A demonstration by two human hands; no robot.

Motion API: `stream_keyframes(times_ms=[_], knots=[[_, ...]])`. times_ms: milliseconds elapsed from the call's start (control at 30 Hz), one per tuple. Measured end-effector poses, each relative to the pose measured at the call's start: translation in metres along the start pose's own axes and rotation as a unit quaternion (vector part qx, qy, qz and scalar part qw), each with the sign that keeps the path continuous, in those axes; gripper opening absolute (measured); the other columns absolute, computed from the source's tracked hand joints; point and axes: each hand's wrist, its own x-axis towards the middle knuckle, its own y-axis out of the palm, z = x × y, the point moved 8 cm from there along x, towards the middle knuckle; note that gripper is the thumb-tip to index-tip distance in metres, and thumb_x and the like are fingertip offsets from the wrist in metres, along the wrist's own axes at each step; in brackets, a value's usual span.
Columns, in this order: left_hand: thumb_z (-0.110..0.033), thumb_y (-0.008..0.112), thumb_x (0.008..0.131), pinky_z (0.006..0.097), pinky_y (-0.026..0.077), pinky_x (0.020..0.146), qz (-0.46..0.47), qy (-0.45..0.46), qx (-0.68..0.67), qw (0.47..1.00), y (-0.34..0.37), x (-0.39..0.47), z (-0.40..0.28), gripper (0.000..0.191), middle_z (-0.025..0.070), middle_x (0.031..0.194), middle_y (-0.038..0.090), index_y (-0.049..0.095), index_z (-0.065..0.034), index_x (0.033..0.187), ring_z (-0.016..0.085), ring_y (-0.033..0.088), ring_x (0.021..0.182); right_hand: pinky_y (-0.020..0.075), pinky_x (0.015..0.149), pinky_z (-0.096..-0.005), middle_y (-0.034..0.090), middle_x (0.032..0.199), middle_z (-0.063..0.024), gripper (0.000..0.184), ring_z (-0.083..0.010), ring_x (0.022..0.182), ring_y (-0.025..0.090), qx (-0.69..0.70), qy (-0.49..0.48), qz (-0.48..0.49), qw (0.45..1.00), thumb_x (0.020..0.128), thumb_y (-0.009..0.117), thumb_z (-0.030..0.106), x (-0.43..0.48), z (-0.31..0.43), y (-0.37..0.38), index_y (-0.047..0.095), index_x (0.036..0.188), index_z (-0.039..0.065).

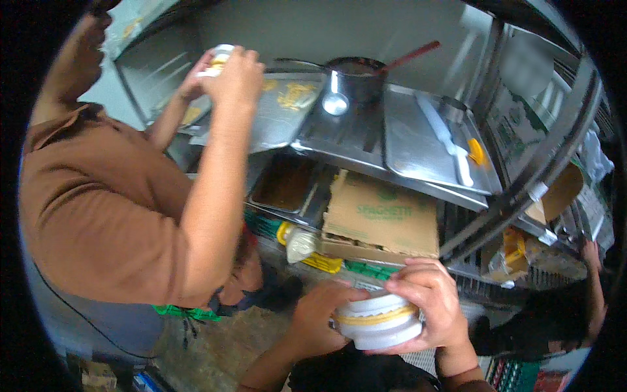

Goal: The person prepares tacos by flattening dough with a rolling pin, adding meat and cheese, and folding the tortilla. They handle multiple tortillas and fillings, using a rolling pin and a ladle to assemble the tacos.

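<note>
Low in the view, my left hand [321, 316] and my right hand [431, 304] grip opposite sides of a round white plastic mould [387, 333]. A ring of yellow dough [377, 316] with a ragged edge shows between its upper and lower white parts. The fingers of my right hand lie over the top and side of the mould; the thumb side of my left hand presses its left edge. Both hands are in front of the metal shelving, below a cardboard box [387, 210] bearing writing. What lies inside the mould is hidden.
A co-worker in a brown shirt [108, 206] stands at left, holding a similar mould [218, 61]. On the steel shelf are a dark pot [357, 81], a ladle [335, 104], a tray with dough pieces [279, 122], and another tray [416, 157] with a white-handled knife [448, 137].
</note>
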Motion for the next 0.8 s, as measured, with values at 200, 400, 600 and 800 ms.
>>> stream_keyframes(times_ms=[200, 400, 600, 800], knots=[[-0.007, 0.077, 0.051, 0.0386, 0.051, 0.078, -0.052, -0.007, -0.024, 0.998, 0.016, 0.011, -0.008, 0.048, 0.0082, 0.093, 0.066, 0.061, -0.0101, 0.096, 0.030, 0.064, 0.087, 0.0512, 0.071, -0.0341, 0.062, 0.089, -0.0124, 0.084, -0.0268, 0.079, 0.062, 0.018, 0.054, -0.151, 0.987, 0.050, 0.080, 0.058, -0.028, -0.019, -0.015, 0.058, 0.105, -0.002], [-0.012, 0.076, 0.054, 0.0380, 0.052, 0.075, 0.010, 0.083, -0.103, 0.991, 0.058, 0.028, -0.010, 0.043, 0.0091, 0.089, 0.067, 0.061, -0.0088, 0.094, 0.030, 0.065, 0.082, 0.0515, 0.069, -0.0373, 0.060, 0.082, -0.0126, 0.048, -0.0273, 0.075, 0.061, -0.018, 0.066, -0.216, 0.974, 0.066, 0.076, 0.037, -0.065, -0.027, -0.038, 0.062, 0.091, -0.001], [-0.041, 0.075, 0.071, 0.0377, 0.047, 0.074, -0.003, 0.126, -0.048, 0.991, 0.075, 0.025, -0.028, 0.047, 0.0100, 0.083, 0.060, 0.061, -0.0022, 0.094, 0.025, 0.057, 0.073, 0.0475, 0.065, -0.0392, 0.058, 0.087, -0.0134, 0.034, -0.0307, 0.075, 0.058, -0.006, 0.035, -0.262, 0.964, 0.073, 0.064, 0.025, -0.090, -0.023, -0.052, 0.060, 0.092, -0.003], [-0.040, 0.080, 0.065, 0.0323, 0.045, 0.070, 0.070, 0.028, -0.117, 0.990, 0.112, 0.022, -0.007, 0.054, 0.0099, 0.084, 0.059, 0.059, 0.0005, 0.094, 0.021, 0.056, 0.075, 0.0473, 0.065, -0.0392, 0.057, 0.089, -0.0150, 0.047, -0.0314, 0.073, 0.058, -0.036, 0.074, -0.281, 0.956, 0.070, 0.068, 0.034, -0.112, -0.011, -0.084, 0.057, 0.096, -0.004]])
